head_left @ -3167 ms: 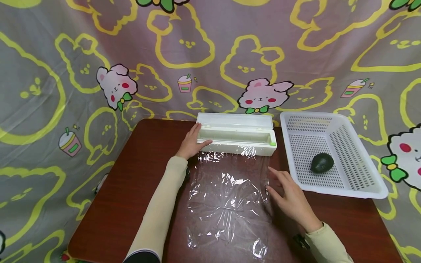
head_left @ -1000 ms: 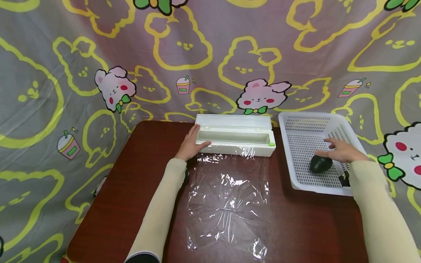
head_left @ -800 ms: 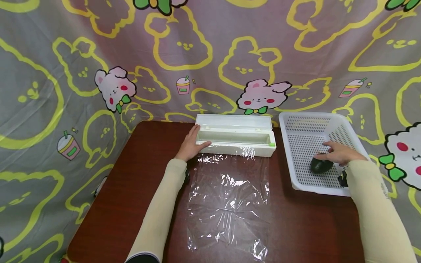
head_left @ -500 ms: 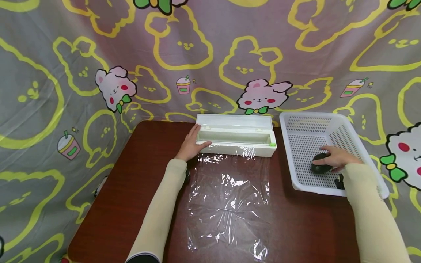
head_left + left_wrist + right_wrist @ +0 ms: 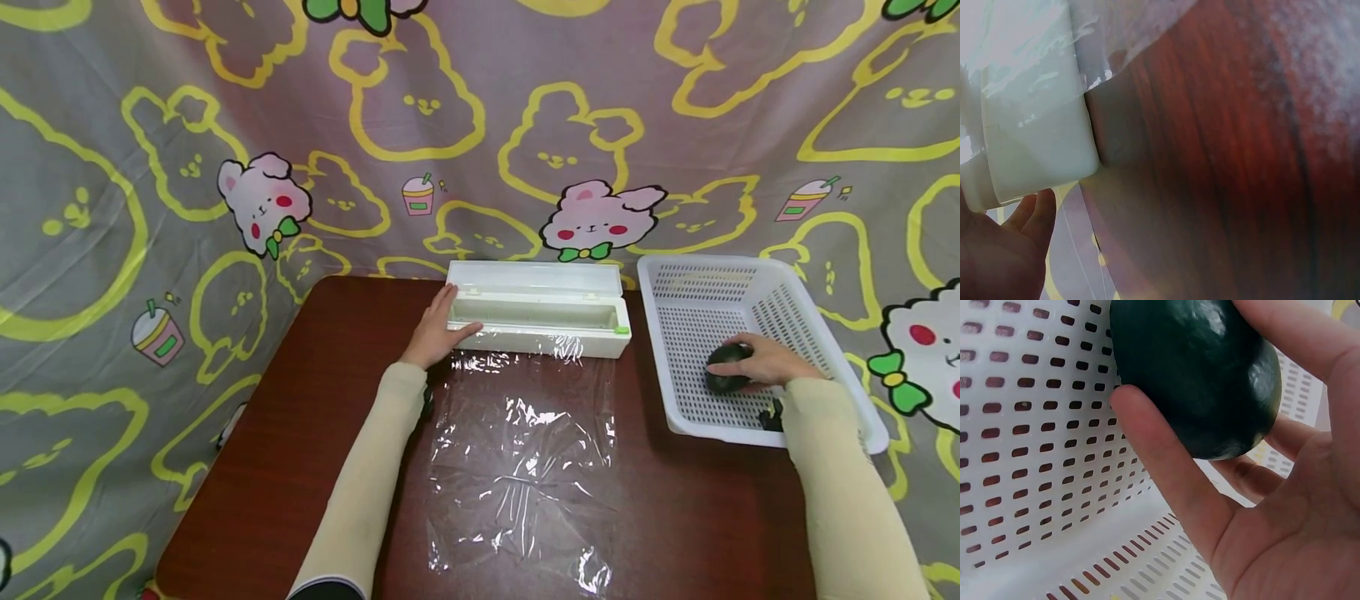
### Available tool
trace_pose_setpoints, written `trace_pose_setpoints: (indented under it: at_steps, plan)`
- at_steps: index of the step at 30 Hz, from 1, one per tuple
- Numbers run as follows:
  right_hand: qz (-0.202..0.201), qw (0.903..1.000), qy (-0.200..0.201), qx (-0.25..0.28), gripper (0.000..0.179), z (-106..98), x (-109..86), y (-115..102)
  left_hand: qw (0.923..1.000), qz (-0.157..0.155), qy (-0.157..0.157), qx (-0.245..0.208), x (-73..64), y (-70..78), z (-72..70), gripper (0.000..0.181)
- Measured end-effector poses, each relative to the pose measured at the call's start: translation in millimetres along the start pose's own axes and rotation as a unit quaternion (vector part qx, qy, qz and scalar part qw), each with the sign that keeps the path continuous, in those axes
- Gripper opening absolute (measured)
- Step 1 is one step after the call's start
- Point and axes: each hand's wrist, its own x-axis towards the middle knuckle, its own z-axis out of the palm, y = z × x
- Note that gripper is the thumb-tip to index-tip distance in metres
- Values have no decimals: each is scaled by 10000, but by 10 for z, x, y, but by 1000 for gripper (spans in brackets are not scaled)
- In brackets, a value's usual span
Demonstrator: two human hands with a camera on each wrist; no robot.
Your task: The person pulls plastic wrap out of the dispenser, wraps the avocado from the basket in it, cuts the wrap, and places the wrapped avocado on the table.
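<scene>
In the head view my right hand [image 5: 772,360] holds a dark green avocado [image 5: 726,377] inside the white basket. The right wrist view shows the thumb and fingers around the avocado [image 5: 1197,375], which has a glossy skin. My left hand [image 5: 435,333] rests against the left end of a white cling film dispenser [image 5: 547,343], thumb over its front edge and fingers straight along its end. The dispenser's lid [image 5: 534,278] stands raised at the back. From its front, a sheet of clear cling film [image 5: 525,475] spreads toward me over the table.
The perforated white basket [image 5: 660,367] stands at the right of the dark red-brown table [image 5: 300,433]. A patterned cloth [image 5: 480,125] hangs behind and beside the table. A small black device [image 5: 771,415] is on the underside of my right wrist.
My right hand has moved from beside the film into the basket, come down over the avocado and taken hold of it. The left hand has stayed on the dispenser.
</scene>
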Motion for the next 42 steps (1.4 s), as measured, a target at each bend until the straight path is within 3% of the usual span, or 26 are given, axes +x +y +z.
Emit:
trace_pose_setpoints:
  at_steps: [12,18,27,42]
  plan:
    - [-242,9990,344,176,95,32,-12,-58,10000,-12,-6,72,5,-3,5,101]
    - [-328,9981,519,9,97,14,-22,-86,10000,18,-26,24,13,8,-2,102]
    - [-615,9959,644,131,92,-52,-85,-246,10000,-18,-36,10,-10,5,-8,101]
    - [-981,9896,785,696,87,-52,-149,-475,10000,-49,-57,-40,3,-17,4,102]
